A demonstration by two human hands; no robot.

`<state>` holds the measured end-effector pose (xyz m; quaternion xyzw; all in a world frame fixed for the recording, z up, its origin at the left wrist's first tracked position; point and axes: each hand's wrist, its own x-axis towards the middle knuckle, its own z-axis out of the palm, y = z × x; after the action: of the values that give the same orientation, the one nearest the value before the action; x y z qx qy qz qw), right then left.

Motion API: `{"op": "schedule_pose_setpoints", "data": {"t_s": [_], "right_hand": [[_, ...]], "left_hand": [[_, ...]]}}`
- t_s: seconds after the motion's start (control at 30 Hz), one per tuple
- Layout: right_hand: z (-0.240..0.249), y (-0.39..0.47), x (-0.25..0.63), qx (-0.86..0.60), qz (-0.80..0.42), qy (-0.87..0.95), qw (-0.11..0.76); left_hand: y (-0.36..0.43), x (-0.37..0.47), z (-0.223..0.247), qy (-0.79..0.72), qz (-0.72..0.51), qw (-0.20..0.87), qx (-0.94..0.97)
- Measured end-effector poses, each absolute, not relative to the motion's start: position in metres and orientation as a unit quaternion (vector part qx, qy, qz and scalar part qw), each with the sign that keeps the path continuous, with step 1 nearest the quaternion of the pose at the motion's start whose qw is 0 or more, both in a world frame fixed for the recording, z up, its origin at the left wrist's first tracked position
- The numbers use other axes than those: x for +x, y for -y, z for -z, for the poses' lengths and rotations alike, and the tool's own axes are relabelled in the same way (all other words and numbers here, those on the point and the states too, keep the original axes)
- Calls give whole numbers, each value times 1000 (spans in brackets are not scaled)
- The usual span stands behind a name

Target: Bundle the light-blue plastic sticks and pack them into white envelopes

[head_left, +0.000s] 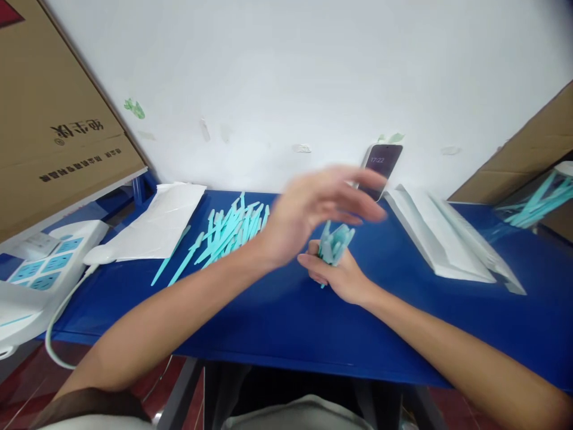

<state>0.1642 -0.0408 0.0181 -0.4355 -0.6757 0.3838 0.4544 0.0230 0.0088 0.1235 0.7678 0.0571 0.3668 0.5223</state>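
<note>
My right hand [335,269] is closed around an upright bunch of turquoise plastic sticks [335,243] with flat, paler ends, just above the blue table [286,316]. My left hand [320,209], blurred by motion, hovers above and slightly left of the bunch. Its fingers stretch to the right and look apart, with nothing seen in them. A loose pile of the same turquoise sticks [230,230] lies on the table to the left, partly covered by my left forearm. What the sticks are for does not show.
White paper-like packets lie left [156,224] and right [441,236]. A phone [380,167] leans on the wall. A power strip [49,263] with a white cable sits at the left, below a cardboard box [58,119]. More turquoise sticks [544,200] stand far right.
</note>
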Motion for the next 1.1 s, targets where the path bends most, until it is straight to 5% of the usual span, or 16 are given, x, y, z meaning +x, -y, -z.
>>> {"op": "schedule_pose_setpoints", "data": {"t_s": [0.07,0.17,0.27,0.4,0.57,0.83,1.0,1.1], "right_hand": [[-15,40,163,-413,-452,644,458],[-11,42,171,-411,-487,630,445],[-10,45,171,-421,-479,649,415],[-12,47,166,-417,-451,684,395],[-13,43,174,-446,-404,687,407],[-15,36,190,-430,-332,748,381],[-25,33,206,-427,-93,791,429],[-38,34,221,-453,47,761,461]], "left_hand": [[-37,-8,-129,-147,-467,459,742],[-91,-75,-123,-299,-538,172,769],[-132,-144,-94,-562,-307,-41,767],[-151,-198,-42,-707,-65,24,704],[-159,-218,-13,-659,-240,46,711],[-117,-192,-63,-502,-443,-120,733],[-51,-118,-70,-190,-342,-110,914],[-13,-83,-65,-219,-220,-30,950]]}}
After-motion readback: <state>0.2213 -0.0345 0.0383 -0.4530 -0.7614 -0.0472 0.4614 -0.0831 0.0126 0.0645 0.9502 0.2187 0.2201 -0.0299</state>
